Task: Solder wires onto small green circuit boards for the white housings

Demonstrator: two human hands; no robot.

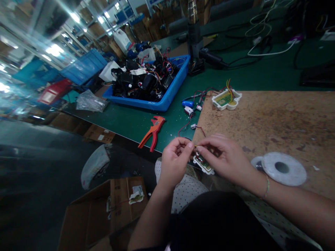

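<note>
The left hand (175,158) and right hand (223,158) meet fingertip to fingertip at the brown board's (274,118) near edge, both pinching a small wire end (195,147) above a white circuit-board housing (203,165). A solder spool (284,168) lies by the right wrist; an orange wire stripper (154,130) rests on the green mat (131,120).

Rough worn wooden board (274,118)

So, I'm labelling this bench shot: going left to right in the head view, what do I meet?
Cardboard box → orange wire stripper → left hand → right hand → white spool.
</note>
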